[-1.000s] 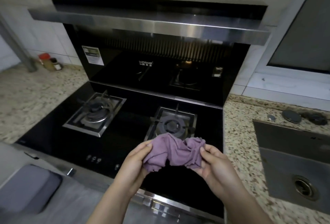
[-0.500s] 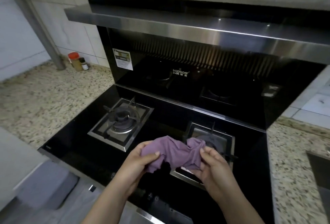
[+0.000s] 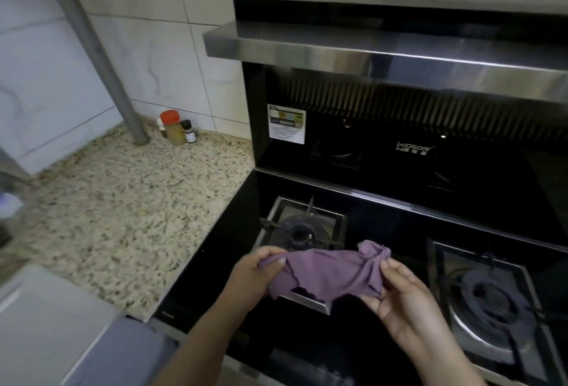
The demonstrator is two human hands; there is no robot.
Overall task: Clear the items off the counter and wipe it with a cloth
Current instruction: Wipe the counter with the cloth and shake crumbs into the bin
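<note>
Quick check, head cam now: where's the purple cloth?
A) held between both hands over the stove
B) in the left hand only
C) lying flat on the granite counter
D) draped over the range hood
A: the left hand and the right hand each grip one end of the purple cloth, which is stretched between them above the black stove.

Left hand [image 3: 252, 275] and right hand [image 3: 405, 296] hold a purple cloth [image 3: 332, 272] stretched above a black stove [image 3: 384, 225] beside a speckled table [image 3: 123, 216].
</note>
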